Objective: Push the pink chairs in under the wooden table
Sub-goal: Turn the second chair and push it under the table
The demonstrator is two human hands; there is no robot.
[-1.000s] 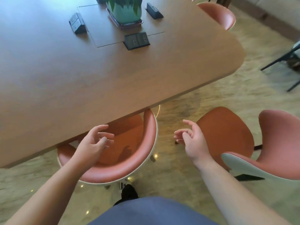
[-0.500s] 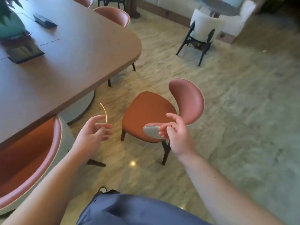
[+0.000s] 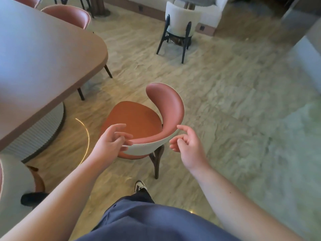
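A pink chair (image 3: pixel 139 119) with an orange seat and a curved backrest stands on the floor, apart from the wooden table (image 3: pixel 34 58) at the left. My left hand (image 3: pixel 111 141) hovers at the near left end of the backrest, fingers loosely curled, holding nothing. My right hand (image 3: pixel 187 145) hangs just right of the backrest, fingers relaxed and empty. Another pink chair (image 3: pixel 10 180) sits at the lower left edge, close to the table. A third pink chair (image 3: pixel 69 14) is tucked at the table's far side.
A white upholstered chair (image 3: pixel 178 23) with dark legs stands at the back. The table's ribbed round base (image 3: pixel 43 126) sits left of the pink chair. My shoe (image 3: pixel 139 186) is on the marble floor just behind the chair.
The view swung right from the chair under the table to the free-standing chair. Both hands moved up to its backrest, one at each side.
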